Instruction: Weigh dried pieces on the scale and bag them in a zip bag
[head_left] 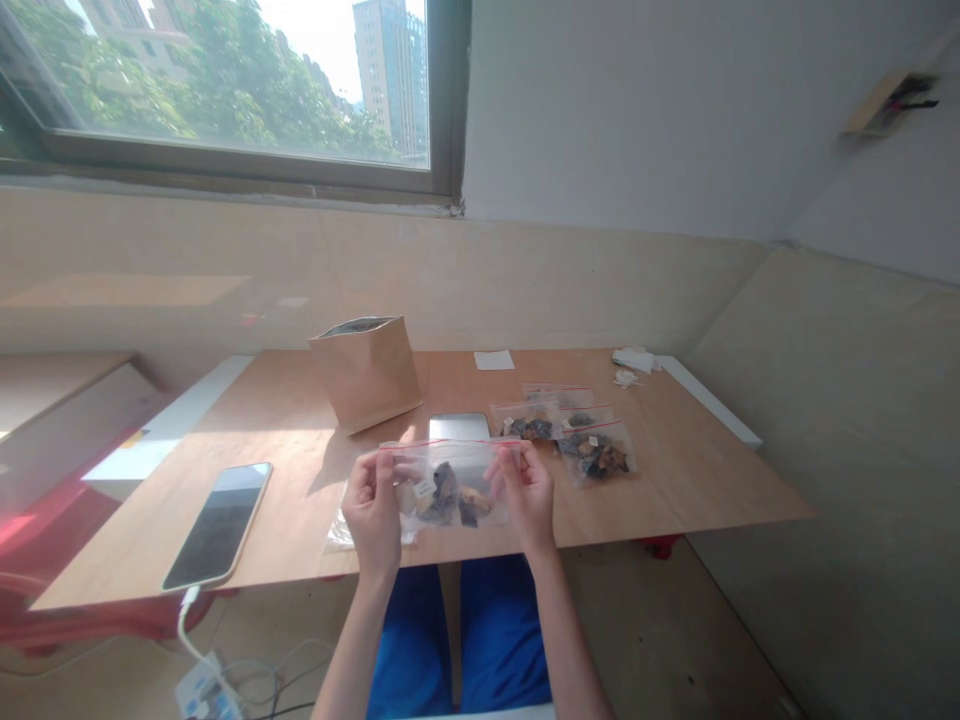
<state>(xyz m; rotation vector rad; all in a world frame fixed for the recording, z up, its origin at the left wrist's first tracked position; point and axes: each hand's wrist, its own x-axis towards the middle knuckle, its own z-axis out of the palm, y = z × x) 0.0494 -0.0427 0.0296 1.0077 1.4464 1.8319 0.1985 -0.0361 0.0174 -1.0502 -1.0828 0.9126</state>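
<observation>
A clear zip bag (448, 485) with a red seal strip holds dark and tan pieces and a small white packet. I hold it up over the table's front edge. My left hand (373, 510) pinches its left top corner, and my right hand (527, 492) pinches its right top corner. Both sets of fingers are closed on the seal strip.
A brown paper bag (367, 372) stands open behind it, with a small scale (458, 427) beside it. Three filled zip bags (595, 452) lie to the right. A phone (219, 523) on a cable lies at left. White paper (494, 360) and packets (634, 360) sit at the wooden table's (705, 480) far edge.
</observation>
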